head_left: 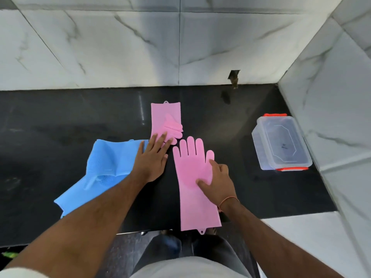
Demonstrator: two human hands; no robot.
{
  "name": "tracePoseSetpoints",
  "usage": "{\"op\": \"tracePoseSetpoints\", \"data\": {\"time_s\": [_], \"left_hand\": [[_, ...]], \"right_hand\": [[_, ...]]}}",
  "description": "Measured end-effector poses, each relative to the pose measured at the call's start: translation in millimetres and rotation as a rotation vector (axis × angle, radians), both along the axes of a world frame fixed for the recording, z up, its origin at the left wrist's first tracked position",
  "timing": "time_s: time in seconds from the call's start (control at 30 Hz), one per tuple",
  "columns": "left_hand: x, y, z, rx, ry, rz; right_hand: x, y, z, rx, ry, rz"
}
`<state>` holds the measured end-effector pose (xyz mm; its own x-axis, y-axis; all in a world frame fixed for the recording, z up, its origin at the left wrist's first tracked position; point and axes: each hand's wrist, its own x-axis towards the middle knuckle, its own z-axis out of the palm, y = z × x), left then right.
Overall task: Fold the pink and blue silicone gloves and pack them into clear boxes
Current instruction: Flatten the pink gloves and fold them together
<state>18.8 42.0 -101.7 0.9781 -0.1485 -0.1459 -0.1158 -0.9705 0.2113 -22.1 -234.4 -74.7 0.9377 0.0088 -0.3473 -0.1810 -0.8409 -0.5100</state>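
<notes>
Pink silicone lies in two pieces on the black counter [60, 121]: a folded pink glove [165, 119] at the far middle, fingers doubled back over its cuff, and a flat pink glove [192, 177] nearer, fingers pointing far, cuff overhanging the near edge. The left hand [153, 157] presses with straight, slightly spread fingers on the folded one's near end; the right hand [215, 181] rests on the flat glove's palm, index and thumb extended, holding nothing. To fold well, I judge, pin the palm and bring the fingers back squarely over the cuff. A crumpled blue glove [104, 167] lies left, touching the left hand. The lidded clear box [281, 143] stands well apart at right, still needing opening.
</notes>
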Motion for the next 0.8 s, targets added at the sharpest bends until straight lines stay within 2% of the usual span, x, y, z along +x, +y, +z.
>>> {"op": "tracePoseSetpoints", "data": {"time_s": [0.1, 0.27, 0.43, 0.57, 0.7, 0.8], "left_hand": [[-12.5, 20.6, -7.5, 0.003, -0.069, 0.058], [-16.7, 49.1, -7.8, 0.03, -0.083, 0.107], [-19.4, 71.5, -3.9, 0.053, -0.051, 0.164], [-18.9, 57.4, 9.0, 0.039, 0.004, 0.238], [-29.0, 6.5, 28.1, -0.12, -0.167, 0.251], [-30.2, -32.4, 33.8, -0.345, -0.039, 0.299]], "right_hand": [[3.5, 8.3, -0.1, 0.048, -0.004, 0.02], [8.7, 33.2, 1.5, 0.106, 0.019, 0.065], [10.5, 61.3, 2.7, 0.149, 0.025, 0.111], [11.8, 58.6, 3.2, 0.171, 0.0, 0.054], [10.1, 43.5, 2.8, 0.087, -0.109, -0.022], [10.6, 30.7, 2.6, 0.069, -0.115, -0.117]]}}
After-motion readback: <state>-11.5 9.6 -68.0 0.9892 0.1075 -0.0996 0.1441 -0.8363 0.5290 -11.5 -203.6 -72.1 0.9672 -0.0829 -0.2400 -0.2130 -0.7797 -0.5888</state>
